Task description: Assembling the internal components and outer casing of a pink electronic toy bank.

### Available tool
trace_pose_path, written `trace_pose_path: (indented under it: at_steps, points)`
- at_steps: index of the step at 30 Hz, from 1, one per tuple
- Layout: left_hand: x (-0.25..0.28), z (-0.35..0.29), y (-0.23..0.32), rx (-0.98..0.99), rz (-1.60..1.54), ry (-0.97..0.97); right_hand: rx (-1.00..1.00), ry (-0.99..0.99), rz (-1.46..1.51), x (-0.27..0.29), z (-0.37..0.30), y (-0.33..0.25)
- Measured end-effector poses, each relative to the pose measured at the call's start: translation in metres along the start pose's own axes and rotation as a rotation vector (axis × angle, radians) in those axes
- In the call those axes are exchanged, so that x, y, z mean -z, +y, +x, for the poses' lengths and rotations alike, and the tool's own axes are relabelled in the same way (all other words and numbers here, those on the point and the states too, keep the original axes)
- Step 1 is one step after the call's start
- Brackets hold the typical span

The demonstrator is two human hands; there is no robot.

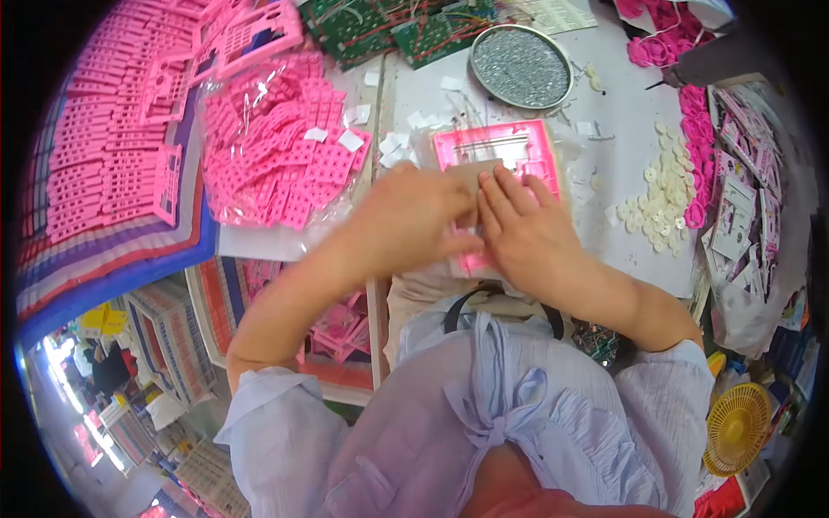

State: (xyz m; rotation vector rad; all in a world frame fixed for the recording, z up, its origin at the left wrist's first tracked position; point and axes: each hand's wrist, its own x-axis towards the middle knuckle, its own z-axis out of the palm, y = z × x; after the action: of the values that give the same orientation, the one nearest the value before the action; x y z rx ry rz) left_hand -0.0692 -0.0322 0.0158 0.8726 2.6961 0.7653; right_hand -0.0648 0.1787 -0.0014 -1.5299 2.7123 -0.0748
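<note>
A pink plastic frame (542, 142) lies on the work table in front of me, with thin metal rods across its upper part. On it rests a flat grey-brown piece (471, 173), partly under my hands. My right hand (527, 220) presses down there with its fingers stretched out flat. At the piece's left edge is my left hand (414, 211), smeared by motion, so its grip is unclear. Clear plastic film shows around the frame. Just beyond stands a round metal dish (522, 67) filled with small silvery parts.
To the left lie a bag of pink plastic parts (276, 147) and stacked pink frames (112, 155). Green circuit boards (354, 30) sit at the back. White discs (661, 194), pink coils (698, 129) and a dark pointed tool (691, 69) are on the right. Small white paper pieces (395, 148) are scattered about.
</note>
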Motion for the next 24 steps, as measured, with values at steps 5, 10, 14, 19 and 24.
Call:
trace_pose_path:
  at_steps: [5, 10, 14, 19, 24]
  points:
    - [0.010, 0.132, -0.052, -0.081, 0.196, 0.392, -0.039, 0.048, 0.003, -0.002, 0.005, -0.005]
    - [-0.007, 0.198, -0.079, -0.024, 0.606, -0.005, -0.058, 0.043, 0.128, 0.000, 0.001, -0.001]
    - [0.004, 0.193, -0.073, -0.001, 0.561, 0.056, -0.066, 0.024, 0.117, -0.002, -0.003, 0.001]
    - [0.000, 0.205, -0.084, 0.052, 0.632, 0.032, -0.092, 0.053, 0.139, -0.001, -0.003, -0.001]
    - [-0.005, 0.202, -0.101, 0.066, 0.630, 0.252, -0.081, 0.029, 0.125, 0.004, -0.003, -0.001]
